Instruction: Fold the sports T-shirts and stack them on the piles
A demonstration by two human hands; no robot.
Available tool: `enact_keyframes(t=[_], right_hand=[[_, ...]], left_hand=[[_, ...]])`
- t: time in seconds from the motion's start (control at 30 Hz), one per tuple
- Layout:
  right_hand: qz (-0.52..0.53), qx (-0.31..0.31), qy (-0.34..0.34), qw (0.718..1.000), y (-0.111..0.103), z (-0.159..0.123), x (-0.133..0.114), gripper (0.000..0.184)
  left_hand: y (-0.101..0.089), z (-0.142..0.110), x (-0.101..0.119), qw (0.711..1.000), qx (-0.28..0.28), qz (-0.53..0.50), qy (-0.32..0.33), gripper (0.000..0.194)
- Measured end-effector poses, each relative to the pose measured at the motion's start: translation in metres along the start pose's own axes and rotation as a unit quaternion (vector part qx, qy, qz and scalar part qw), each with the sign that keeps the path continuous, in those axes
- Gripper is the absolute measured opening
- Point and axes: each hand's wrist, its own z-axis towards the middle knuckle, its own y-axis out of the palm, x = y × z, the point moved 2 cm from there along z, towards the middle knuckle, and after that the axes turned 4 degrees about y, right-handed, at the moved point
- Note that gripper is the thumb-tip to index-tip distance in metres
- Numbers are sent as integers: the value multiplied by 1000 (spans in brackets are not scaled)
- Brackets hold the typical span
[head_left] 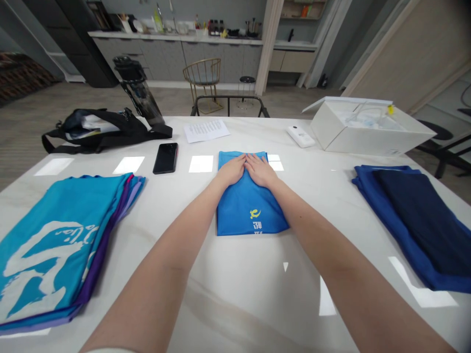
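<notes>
A blue cloth [239,213], folded into a small rectangle with a yellow mark and white lettering, lies in the middle of the table. My left hand [232,169] rests flat on its far part, fingers stretched out. Beside it, my right hand [260,170] also presses flat on the cloth, and the fingertips of both hands meet near its far edge. Neither hand grips anything. What kind of garment or bag the cloth is, I cannot tell.
To the left lies a stack of teal and purple cloths [73,235]; to the right, folded navy and blue cloths [423,220]. Along the far side are a phone [165,158], a black bag [99,132], a bottle [142,90], a paper [206,131], a white device [300,137] and an open white box [368,139].
</notes>
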Motion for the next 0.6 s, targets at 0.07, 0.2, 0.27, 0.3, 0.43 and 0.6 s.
enact_keyframes(t=[0.07,0.2,0.27,0.3,0.43,0.6], right_hand=[[-6,-17,46,999,2,-4,6,66],[-14,2,167,986,3,-14,20,77],[-15,21,205,978,1,-22,19,78],[-17,36,207,977,0,-26,16,75],[-2,72,78,994,-2,-52,-14,62],[18,15,3,1000,9,-106,-37,61]], left_hand=[[-1,-5,-2,999,-25,16,-21,59],[-7,-21,-1,989,-17,42,-139,72],[-8,-31,6,982,4,54,-178,72],[-8,-36,12,982,18,63,-175,69],[-3,-59,45,994,56,56,-69,56],[4,-106,78,998,9,39,-48,57]])
